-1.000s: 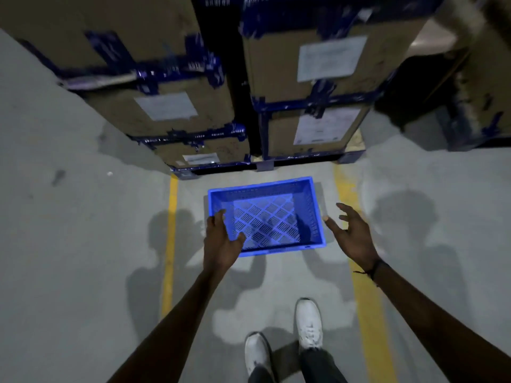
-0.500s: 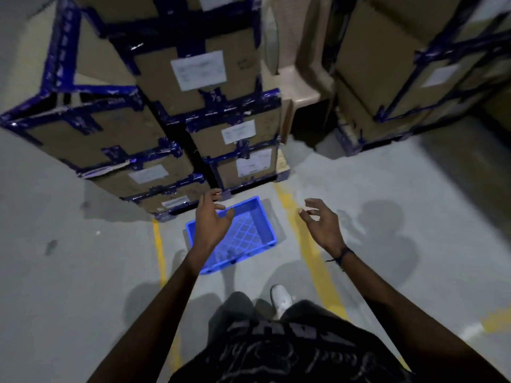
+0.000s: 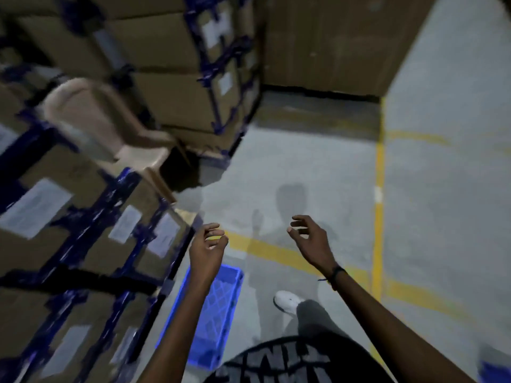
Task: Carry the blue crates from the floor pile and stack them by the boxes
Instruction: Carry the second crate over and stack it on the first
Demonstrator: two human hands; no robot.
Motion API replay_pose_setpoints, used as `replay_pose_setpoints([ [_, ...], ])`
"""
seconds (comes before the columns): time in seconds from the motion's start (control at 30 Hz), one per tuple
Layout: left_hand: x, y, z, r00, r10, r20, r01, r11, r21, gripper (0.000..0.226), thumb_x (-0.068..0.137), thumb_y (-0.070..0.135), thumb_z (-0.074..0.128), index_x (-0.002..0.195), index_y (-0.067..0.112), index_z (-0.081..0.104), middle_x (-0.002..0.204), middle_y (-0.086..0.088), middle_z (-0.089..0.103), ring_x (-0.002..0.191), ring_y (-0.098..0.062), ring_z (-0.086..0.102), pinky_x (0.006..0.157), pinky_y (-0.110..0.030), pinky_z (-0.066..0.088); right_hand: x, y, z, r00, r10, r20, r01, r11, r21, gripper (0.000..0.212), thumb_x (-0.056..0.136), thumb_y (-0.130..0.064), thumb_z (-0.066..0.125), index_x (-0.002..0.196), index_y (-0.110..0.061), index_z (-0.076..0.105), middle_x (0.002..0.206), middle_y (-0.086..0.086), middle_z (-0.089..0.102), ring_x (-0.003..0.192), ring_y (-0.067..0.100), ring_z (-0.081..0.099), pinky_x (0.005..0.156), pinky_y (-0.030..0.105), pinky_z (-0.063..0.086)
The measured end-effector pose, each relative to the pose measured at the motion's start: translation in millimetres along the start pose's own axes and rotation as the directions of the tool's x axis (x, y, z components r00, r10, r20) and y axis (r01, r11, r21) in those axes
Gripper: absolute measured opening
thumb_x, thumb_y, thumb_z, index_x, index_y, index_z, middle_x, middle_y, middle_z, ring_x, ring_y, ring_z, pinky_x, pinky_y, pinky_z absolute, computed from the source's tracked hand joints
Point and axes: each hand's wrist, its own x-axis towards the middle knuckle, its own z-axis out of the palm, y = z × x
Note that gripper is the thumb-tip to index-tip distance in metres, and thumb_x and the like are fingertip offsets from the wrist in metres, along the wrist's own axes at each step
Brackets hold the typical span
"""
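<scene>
One empty blue crate (image 3: 218, 308) rests on the grey floor beside the strapped cardboard boxes (image 3: 91, 233), low in the view and partly behind my left forearm. My left hand (image 3: 207, 250) hovers above the crate's far end, fingers loosely curled and apart, holding nothing. Further right, my right hand (image 3: 311, 240) hangs over bare floor, also empty with curled fingers. Neither hand touches the crate. The floor pile of crates is out of view.
Tall stacks of boxes bound with blue straps fill the left and the top (image 3: 182, 67). A beige plastic chair (image 3: 110, 125) sits between the stacks. Yellow lines (image 3: 380, 189) mark the floor. A brown wall (image 3: 331, 42) stands at the back. My white shoe (image 3: 287, 301) is right of the crate.
My left hand has let go of the crate, which stays on the floor by the boxes. Both hands have lifted away empty, and my view has swung to the right.
</scene>
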Motion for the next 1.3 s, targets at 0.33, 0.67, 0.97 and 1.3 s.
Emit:
replay_pose_setpoints([
  [0.33, -114, 22, 124, 0.809, 0.142, 0.570, -0.172, 0.985, -0.002, 0.025, 0.080, 0.024, 0.064, 0.103, 0.015, 0.070, 0.082, -0.007, 0.074, 0.077, -0.022, 0.069, 0.061, -0.033, 0.053, -227, 56, -115, 0.801, 0.253, -0.543, -0.193, 0.967, 0.165, 0.024, 0.092, -0.019, 0.071, 0.115, -0.023, 0.064, 0.099, -0.006, 0.072, 0.086, 0.009, 0.069, 0.073, 0.013, 0.051],
  [0.67, -323, 18, 252, 0.404, 0.158, 0.901, -0.276, 0.960, -0.044, 0.008, 0.096, 0.012, 0.068, 0.095, 0.005, 0.071, 0.082, -0.010, 0.071, 0.064, -0.010, 0.065, 0.056, -0.024, 0.052, -478, 113, -201, 0.248, 0.396, -0.884, -0.229, 0.911, 0.344, 0.009, 0.089, -0.017, 0.073, 0.089, -0.026, 0.074, 0.079, -0.007, 0.074, 0.077, 0.011, 0.070, 0.073, 0.035, 0.059],
  [0.97, -566, -22, 321, 0.096, 0.097, 0.991, -0.371, 0.927, -0.055, 0.019, 0.092, 0.024, 0.074, 0.083, 0.009, 0.067, 0.065, -0.004, 0.064, 0.059, -0.012, 0.060, 0.062, -0.037, 0.053, -716, 155, -246, -0.075, 0.463, -0.883, -0.154, 0.870, 0.469, 0.016, 0.084, -0.014, 0.080, 0.077, -0.010, 0.067, 0.071, 0.008, 0.070, 0.065, 0.013, 0.064, 0.064, 0.031, 0.052],
  [1.3, -726, -30, 383, -0.024, 0.088, 0.996, -0.389, 0.917, -0.091, 0.007, 0.094, 0.021, 0.072, 0.092, 0.014, 0.071, 0.078, 0.004, 0.072, 0.070, -0.011, 0.066, 0.058, -0.025, 0.051, -830, 204, -327, -0.173, 0.491, -0.854, -0.060, 0.860, 0.507, 0.001, 0.089, -0.016, 0.075, 0.088, -0.017, 0.075, 0.083, -0.006, 0.076, 0.081, 0.016, 0.072, 0.074, 0.033, 0.058],
])
